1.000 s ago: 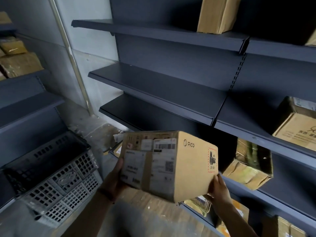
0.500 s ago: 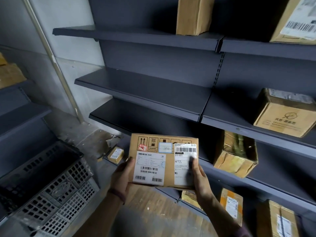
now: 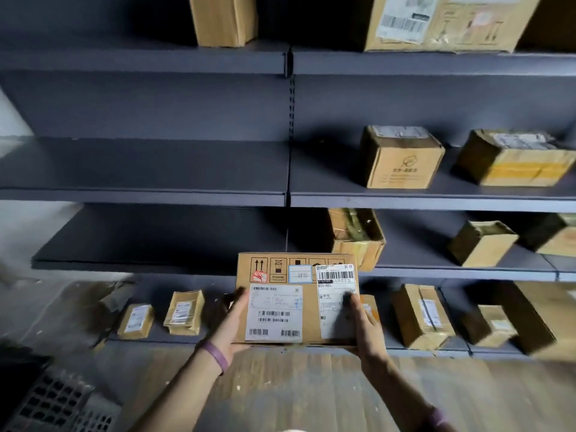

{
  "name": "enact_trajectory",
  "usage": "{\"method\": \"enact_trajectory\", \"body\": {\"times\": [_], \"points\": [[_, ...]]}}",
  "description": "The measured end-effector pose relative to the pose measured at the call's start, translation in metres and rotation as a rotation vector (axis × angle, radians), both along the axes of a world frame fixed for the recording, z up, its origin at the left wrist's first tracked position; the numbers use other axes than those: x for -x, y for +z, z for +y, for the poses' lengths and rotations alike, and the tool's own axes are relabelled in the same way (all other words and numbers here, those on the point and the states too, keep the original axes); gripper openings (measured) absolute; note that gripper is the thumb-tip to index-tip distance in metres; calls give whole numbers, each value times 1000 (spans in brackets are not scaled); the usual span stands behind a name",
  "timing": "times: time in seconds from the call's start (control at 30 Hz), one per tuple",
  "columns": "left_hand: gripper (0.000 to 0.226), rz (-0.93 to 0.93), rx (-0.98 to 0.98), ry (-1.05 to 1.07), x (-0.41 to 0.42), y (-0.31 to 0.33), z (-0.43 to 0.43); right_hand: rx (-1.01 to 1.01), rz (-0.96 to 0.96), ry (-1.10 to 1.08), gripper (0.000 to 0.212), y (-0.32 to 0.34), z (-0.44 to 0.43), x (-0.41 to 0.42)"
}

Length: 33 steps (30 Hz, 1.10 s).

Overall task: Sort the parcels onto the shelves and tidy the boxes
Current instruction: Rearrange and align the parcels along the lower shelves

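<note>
I hold a brown cardboard parcel (image 3: 308, 307) in front of me, its labelled face turned towards me, with white shipping labels and handling symbols on it. My left hand (image 3: 232, 328) grips its left edge and underside. My right hand (image 3: 363, 322) grips its right edge, thumb lying over the right label. The parcel hangs in front of the dark grey shelving (image 3: 156, 198), level with the gap between the bottom shelf and the one above.
Cardboard boxes stand on the shelves: two on the top shelf (image 3: 224, 20), two at mid right (image 3: 402, 157), several on the lower right shelves (image 3: 358, 238). Small parcels (image 3: 184, 313) line the bottom shelf. A grey plastic crate (image 3: 53, 403) sits at lower left on the wooden floor.
The parcel was turned so that its labelled face points at me, and my right thumb came onto that face. The view swung right, squarely facing the shelves.
</note>
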<state>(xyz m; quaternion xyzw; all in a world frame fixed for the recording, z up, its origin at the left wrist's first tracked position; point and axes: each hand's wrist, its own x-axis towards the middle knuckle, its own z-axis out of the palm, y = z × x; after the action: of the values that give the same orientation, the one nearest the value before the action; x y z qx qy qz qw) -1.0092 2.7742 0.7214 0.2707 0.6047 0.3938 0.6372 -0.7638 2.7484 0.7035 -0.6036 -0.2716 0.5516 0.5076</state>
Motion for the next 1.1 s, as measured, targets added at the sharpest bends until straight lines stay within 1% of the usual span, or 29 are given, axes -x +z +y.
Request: {"method": "enact_trajectory", "body": {"times": [0.1,0.2,0.3,0.4,0.53,0.6,0.8,0.87,0.9,1.0,1.1], "points": [[61,26,-20,-101,-27,-1,12,35,10,-153,36,0,-17,-21],[54,-11,-37,-238,-63,-1,20,8,3,-268,30,3,-35,-47],[52,-37,-5,-374,-104,-1,21,20,21,-366,33,6,-58,-77],[50,-55,1,-442,-152,1,20,58,33,-495,37,8,-82,-111],[49,-88,-3,-570,-224,3,21,45,27,-634,36,10,-112,-159],[47,-60,0,-652,-264,3,21,39,27,-702,34,7,-128,-187],[58,-25,-24,-847,-398,2,11,27,28,-840,38,4,-168,-291],[67,1,-66,-847,-447,1,5,25,30,-880,36,2,-177,-333],[67,4,-78,-837,-473,0,3,24,33,-895,34,2,-181,-355],[53,6,-60,-871,-546,0,-3,31,32,-939,35,2,-191,-420],[55,22,-52,-954,-619,4,-10,35,20,-978,35,4,-203,-484]]}}
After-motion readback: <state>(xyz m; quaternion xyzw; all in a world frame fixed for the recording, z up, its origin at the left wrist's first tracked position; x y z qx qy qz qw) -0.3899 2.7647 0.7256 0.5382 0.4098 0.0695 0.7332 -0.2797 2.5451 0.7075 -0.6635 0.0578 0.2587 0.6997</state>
